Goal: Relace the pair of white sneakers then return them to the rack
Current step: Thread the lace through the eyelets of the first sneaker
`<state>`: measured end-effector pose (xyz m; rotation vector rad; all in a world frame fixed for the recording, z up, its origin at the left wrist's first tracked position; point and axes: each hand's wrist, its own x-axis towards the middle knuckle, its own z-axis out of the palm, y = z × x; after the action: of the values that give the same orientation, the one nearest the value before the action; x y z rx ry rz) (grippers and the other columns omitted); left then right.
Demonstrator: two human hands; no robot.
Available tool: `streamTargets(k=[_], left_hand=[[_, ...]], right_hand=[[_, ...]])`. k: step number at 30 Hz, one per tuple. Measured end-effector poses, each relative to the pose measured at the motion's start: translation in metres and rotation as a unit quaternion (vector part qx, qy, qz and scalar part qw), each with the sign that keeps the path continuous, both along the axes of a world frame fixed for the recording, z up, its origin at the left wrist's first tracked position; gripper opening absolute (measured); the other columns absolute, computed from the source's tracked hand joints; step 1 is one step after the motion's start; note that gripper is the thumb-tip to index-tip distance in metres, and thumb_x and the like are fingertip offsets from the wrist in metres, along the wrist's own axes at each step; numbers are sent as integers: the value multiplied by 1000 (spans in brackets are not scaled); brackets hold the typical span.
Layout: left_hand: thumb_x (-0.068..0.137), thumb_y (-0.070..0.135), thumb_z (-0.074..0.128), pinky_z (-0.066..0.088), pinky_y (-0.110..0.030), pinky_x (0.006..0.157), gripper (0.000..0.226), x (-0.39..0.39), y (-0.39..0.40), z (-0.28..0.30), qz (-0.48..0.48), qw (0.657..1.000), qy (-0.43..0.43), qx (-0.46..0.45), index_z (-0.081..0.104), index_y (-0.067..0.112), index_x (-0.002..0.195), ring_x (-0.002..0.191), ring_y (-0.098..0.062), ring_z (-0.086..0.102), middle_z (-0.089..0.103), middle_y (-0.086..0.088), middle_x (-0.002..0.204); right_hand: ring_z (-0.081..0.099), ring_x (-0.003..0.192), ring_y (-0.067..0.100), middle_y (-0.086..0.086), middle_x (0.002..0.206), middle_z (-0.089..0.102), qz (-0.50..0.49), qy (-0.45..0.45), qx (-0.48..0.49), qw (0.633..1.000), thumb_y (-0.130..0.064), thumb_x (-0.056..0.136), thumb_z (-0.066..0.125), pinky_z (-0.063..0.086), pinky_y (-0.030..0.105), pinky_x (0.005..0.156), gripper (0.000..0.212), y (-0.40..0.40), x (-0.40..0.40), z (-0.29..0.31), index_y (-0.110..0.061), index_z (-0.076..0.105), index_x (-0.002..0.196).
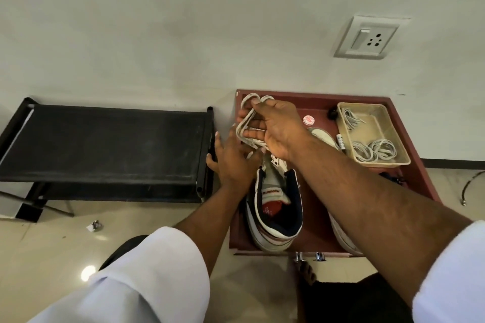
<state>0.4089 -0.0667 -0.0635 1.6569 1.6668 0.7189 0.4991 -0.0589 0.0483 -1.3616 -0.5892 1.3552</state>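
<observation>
Above the sneaker (275,207), the right hand (278,128) pinches a looped lace (245,123); the left hand (231,162) spreads open beneath. Best keep both ends even, untwisted.

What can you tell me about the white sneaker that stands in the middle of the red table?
The white high-top sneaker with a navy collar lining stands upright on the reddish-brown table, heel toward the camera. Its padded tongue carries a red label. Its side looks like smooth leather with thin red lines above the sole. The toe is hidden behind both hands. The right hand holds loops of flat off-white shoelace above it; the left hand is beside the front of the sneaker, fingers spread.
</observation>
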Motion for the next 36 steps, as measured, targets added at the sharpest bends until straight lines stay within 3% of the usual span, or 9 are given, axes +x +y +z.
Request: streamTargets(k=[2, 5, 6, 8, 11, 14, 19, 28, 36], left_hand=[[79, 50, 70, 19, -53, 111, 46, 1, 4, 3, 10, 999, -31, 6, 66, 33, 122, 143, -20, 28, 54, 15, 137], [82, 38, 74, 48, -33, 92, 16, 2, 6, 28, 41, 983, -177, 9, 75, 23, 88, 102, -12, 60, 64, 4, 114], [85, 27, 74, 51, -26, 80, 13, 2, 7, 40, 37, 974, -225, 0, 74, 14, 86, 86, -9, 61, 66, -5, 103], [89, 15, 70, 51, -30, 65, 15, 0, 12, 66, -8, 960, -280, -17, 70, 2, 83, 66, -14, 58, 67, -18, 82], [94, 12, 63, 49, -27, 56, 18, -2, 20, 110, -70, 950, -304, -29, 65, -1, 81, 57, -15, 56, 66, -20, 76], [94, 17, 63, 39, -19, 44, 25, -1, 25, 156, -100, 955, -271, -64, 65, -8, 90, 45, -11, 50, 65, -10, 69], [93, 28, 66, 31, -20, 42, 20, 5, 23, 223, -114, 930, -332, -106, 67, 11, 82, 46, -11, 43, 66, -3, 71], [95, 28, 65, 44, -23, 51, 18, -6, 1, 327, -73, 924, -371, -64, 69, 11, 93, 53, -11, 54, 69, 0, 75], [97, 25, 62, 46, -23, 49, 17, -21, -32, 435, -107, 925, -364, 31, 68, 10, 90, 53, -11, 55, 68, 0, 72]], right_hand=[[69, 74, 28, 12, 82, 72, -16, -5, 17, 1000, -16, 99, 55, 58, 47, 77, 16, -5, 12, 4, -6, 65, 90], [72, 73, 24, 14, 83, 73, -48, -25, 40, 998, -14, 98, 55, 61, 38, 70, 14, -12, 33, 12, -5, 64, 92], [73, 74, 23, 14, 85, 73, -55, -37, 43, 997, -13, 98, 55, 61, 34, 68, 13, -13, 39, 15, -4, 64, 93], [73, 76, 22, 13, 85, 73, -65, -75, 48, 994, -13, 98, 57, 60, 31, 67, 13, -17, 49, 22, -5, 65, 91], [72, 79, 24, 13, 86, 73, -69, -117, 55, 989, -13, 97, 57, 59, 35, 72, 11, -20, 58, 35, -6, 65, 94], [68, 73, 23, 9, 77, 72, -65, -129, 58, 988, -14, 94, 61, 54, 36, 69, 11, -28, 61, 52, -5, 68, 92], [64, 66, 20, 5, 65, 63, -61, -110, 95, 988, -23, 94, 63, 55, 39, 73, 19, -33, 55, 100, -5, 68, 90], [62, 66, 16, 2, 66, 60, -37, -139, 175, 974, -23, 94, 64, 57, 41, 82, 16, -45, 32, 221, -8, 68, 88], [61, 64, 17, 3, 66, 61, -53, -138, 220, 964, -20, 94, 64, 56, 36, 74, 14, -78, 8, 313, -7, 67, 89]])
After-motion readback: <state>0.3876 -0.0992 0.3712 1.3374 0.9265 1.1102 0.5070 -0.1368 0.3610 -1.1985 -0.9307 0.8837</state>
